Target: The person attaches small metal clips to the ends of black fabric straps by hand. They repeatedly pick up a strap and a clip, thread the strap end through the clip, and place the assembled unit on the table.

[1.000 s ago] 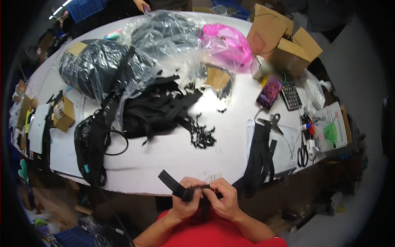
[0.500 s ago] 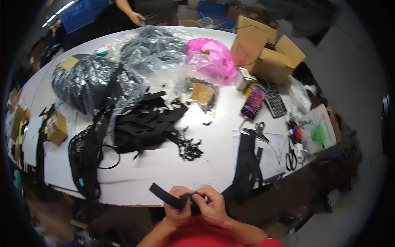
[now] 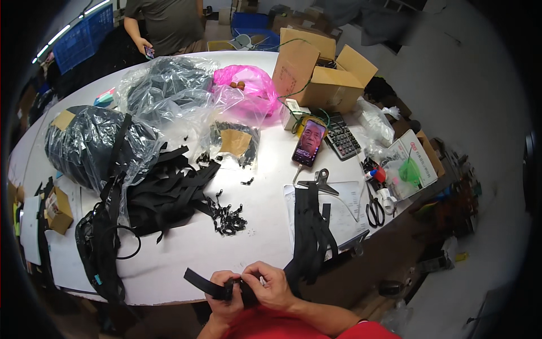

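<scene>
At the table's near edge my left hand [image 3: 226, 302] is closed round a flat black fabric strip [image 3: 203, 284], whose free end sticks out to the upper left. My right hand [image 3: 270, 287] is pinched close beside it, fingertips meeting the left hand's. What the right fingers hold is too small and covered to make out. To the right, a bundle of black strips [image 3: 310, 226] hangs over the edge under a black clamp [image 3: 320, 182]. Farther left lie a heap of loose black strips [image 3: 164, 195] and a pile of small black parts [image 3: 228, 219] resembling zipper sliders.
Clear bags of black material [image 3: 84, 144] and a pink bag [image 3: 248, 85] fill the back left. Around the right side are an open carton [image 3: 333, 85], a phone [image 3: 309, 142], a calculator [image 3: 342, 137] and black scissors [image 3: 374, 209]. Across the table stands another person [image 3: 166, 25].
The view has shifted, so the table's contents sit farther left and more of the other person shows. My hands stay together at the strip, the right fingers slightly changed in pose.
</scene>
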Demonstrator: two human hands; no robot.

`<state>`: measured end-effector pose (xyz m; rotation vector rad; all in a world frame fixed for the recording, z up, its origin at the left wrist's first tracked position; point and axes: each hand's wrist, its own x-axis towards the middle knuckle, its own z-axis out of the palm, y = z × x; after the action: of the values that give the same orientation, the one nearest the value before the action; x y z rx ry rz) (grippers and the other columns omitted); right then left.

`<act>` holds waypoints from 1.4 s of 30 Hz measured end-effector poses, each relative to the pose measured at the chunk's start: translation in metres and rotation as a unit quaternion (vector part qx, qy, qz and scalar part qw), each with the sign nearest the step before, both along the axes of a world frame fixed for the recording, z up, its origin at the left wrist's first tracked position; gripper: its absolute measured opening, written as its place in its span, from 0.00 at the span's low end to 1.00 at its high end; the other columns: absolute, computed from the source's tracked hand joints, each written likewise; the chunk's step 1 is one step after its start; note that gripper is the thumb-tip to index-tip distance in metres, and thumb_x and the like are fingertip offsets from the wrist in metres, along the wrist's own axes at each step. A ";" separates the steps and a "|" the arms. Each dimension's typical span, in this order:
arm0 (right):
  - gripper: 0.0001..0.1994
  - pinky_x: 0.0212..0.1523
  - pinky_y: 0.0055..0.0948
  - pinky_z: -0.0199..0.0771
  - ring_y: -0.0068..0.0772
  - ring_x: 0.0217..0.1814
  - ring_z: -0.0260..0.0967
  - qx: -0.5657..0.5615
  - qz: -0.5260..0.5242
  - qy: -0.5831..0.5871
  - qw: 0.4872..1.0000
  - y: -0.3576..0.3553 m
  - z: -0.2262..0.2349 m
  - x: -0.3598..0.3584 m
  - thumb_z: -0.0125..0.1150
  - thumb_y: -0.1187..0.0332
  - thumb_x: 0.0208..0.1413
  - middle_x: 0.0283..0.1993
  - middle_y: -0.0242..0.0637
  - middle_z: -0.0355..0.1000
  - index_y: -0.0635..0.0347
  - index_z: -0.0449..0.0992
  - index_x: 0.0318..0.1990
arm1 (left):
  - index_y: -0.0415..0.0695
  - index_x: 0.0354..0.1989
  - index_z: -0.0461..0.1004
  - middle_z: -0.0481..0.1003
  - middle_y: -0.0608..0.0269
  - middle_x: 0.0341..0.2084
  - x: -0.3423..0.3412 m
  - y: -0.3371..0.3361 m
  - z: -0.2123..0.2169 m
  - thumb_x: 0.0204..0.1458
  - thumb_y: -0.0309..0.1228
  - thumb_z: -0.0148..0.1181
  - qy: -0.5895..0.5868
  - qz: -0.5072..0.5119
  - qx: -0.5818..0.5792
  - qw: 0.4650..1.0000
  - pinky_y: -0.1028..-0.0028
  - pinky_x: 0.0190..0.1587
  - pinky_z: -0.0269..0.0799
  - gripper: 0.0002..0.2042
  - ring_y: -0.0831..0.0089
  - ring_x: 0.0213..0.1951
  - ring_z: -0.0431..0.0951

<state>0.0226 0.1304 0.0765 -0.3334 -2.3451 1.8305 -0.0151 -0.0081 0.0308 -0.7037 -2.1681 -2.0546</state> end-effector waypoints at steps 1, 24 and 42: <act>0.05 0.33 0.26 0.72 0.30 0.32 0.74 -0.020 -0.035 0.016 0.999 -0.005 -0.014 0.001 0.62 0.71 0.59 0.32 0.38 0.77 0.64 0.77 0.38 | 0.39 0.40 0.71 0.69 0.64 0.33 -0.002 0.004 -0.003 0.59 0.18 0.52 -0.013 -0.001 0.015 1.000 0.82 0.27 0.66 0.05 0.83 0.25 0.69; 0.07 0.30 0.22 0.70 0.19 0.27 0.69 -0.075 0.058 0.001 0.995 0.022 -0.019 0.000 0.66 0.70 0.58 0.30 0.34 0.77 0.65 0.77 0.38 | 0.40 0.36 0.71 0.67 0.74 0.18 -0.011 0.004 0.018 0.62 0.28 0.57 -0.386 -0.123 0.147 0.902 0.83 0.20 0.58 0.05 0.87 0.18 0.64; 0.13 0.38 0.25 0.78 0.26 0.35 0.78 -0.159 0.012 -0.048 0.986 0.018 -0.026 0.029 0.68 0.72 0.55 0.34 0.37 0.79 0.64 0.73 0.45 | 0.39 0.43 0.74 0.74 0.70 0.23 -0.014 -0.010 0.003 0.57 0.29 0.64 -0.436 -0.172 0.107 0.877 0.82 0.24 0.63 0.10 0.86 0.23 0.70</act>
<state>0.0513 0.1484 0.0500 -0.4409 -2.1179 2.2499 -0.0293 -0.0179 0.0340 -0.1120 -2.1928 -3.2122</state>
